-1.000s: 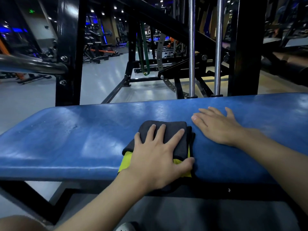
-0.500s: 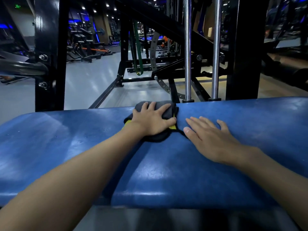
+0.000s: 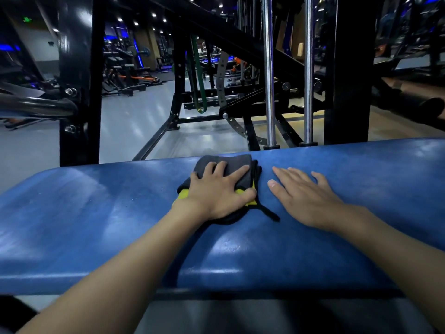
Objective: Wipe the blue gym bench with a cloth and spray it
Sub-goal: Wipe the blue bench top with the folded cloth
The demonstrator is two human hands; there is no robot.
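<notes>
Left hand (image 3: 216, 192) flat, pressing cloth (image 3: 232, 165) beneath it; cloth now pushed across blue bench (image 3: 96, 213) to far edge; right hand (image 3: 305, 196) released, flat just beside cloth; forward stroke done, return pull likely.

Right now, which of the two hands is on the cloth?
The left hand: it presses the grey-and-yellow cloth. The right hand lies flat on the bare blue bench beside it.
</notes>
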